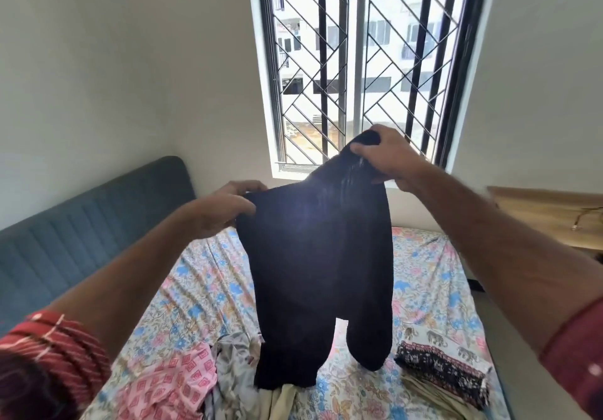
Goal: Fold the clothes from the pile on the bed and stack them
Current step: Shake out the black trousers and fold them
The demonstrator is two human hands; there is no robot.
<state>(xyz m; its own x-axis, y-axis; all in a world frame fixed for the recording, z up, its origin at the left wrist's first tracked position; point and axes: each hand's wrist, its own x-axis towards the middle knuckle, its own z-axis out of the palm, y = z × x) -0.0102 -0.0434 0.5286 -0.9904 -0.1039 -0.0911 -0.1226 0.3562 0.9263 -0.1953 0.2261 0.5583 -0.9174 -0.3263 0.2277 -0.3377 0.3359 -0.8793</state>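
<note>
Black trousers [313,256] hang in the air above the bed, waistband up, legs dangling down to the pile. My left hand [225,209] pinches the left end of the waistband. My right hand [388,155] grips the right end, held higher, with the cloth bunched in its fingers. Under the trouser legs lies the pile of unfolded clothes [202,377]: a pink patterned garment, a grey floral one and a beige one. At the front right sits a folded stack [443,370] with a dark elephant-print piece on top.
The bed [208,276] has a floral sheet and a blue padded headboard [85,237] on the left. A barred window [365,60] is straight ahead. A wooden table [554,214] stands at the right beside the bed.
</note>
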